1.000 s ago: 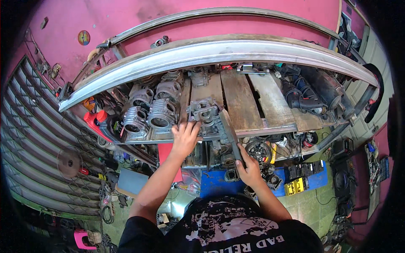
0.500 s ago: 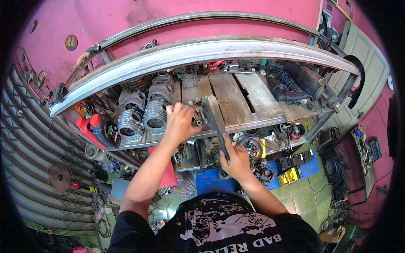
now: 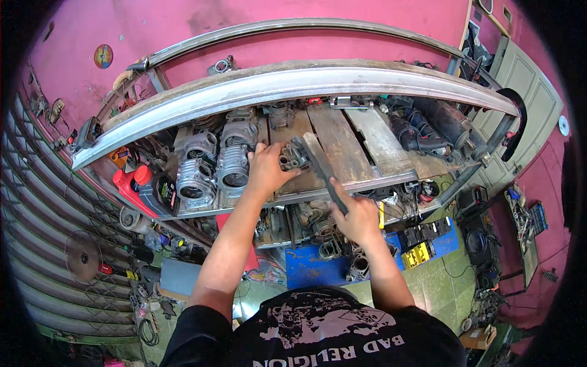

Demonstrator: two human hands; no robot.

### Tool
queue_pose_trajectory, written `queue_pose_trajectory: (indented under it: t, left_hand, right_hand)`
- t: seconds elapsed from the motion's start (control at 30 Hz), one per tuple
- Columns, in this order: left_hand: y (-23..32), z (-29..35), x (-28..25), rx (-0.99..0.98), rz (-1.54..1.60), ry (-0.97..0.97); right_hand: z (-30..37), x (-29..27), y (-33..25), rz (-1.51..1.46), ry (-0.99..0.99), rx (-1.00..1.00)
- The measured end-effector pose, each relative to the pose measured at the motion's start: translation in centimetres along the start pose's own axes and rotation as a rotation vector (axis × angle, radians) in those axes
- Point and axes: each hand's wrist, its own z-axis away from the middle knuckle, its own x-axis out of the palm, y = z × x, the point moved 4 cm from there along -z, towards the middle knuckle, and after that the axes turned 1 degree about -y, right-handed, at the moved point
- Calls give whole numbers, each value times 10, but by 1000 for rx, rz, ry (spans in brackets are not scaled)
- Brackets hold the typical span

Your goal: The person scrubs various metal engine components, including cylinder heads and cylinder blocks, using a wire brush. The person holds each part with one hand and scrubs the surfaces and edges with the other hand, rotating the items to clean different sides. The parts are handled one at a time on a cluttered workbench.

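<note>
My left hand (image 3: 267, 170) is closed round the side of a small metal engine part (image 3: 294, 161), which looks like a cylinder head, at the front of the wooden shelf. In my right hand (image 3: 356, 215) is the near end of a long, flat, dark grey bar (image 3: 320, 169). The bar slants away to the left, and its far end lies against the right side of the engine part. Whether it is a file or a plain strip, I cannot tell. Left of my left hand stand several finned engine cylinders (image 3: 235, 169), their round bores facing me.
A pale metal rail (image 3: 306, 82) spans the shelf's far side. Red and black oil bottles (image 3: 144, 186) stand at its left end. A power tool (image 3: 419, 139) with its cable lies on the right. Below are a blue mat (image 3: 306, 266) and a yellow block (image 3: 417, 254).
My right hand has moved right and slightly away from me, so the bar now slants more. My left hand keeps its grip on the engine part. The whole view has shifted slightly.
</note>
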Motion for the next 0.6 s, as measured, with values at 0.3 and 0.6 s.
queue_pose_trajectory:
  t: [0.3,0.6]
  left_hand:
    - [14,12,-4,-10,3,35]
    - [5,35,0,182,17,67]
  right_hand:
    - [-10,36,-9,208,75,-61]
    - [-1,29,-21,241,99,63]
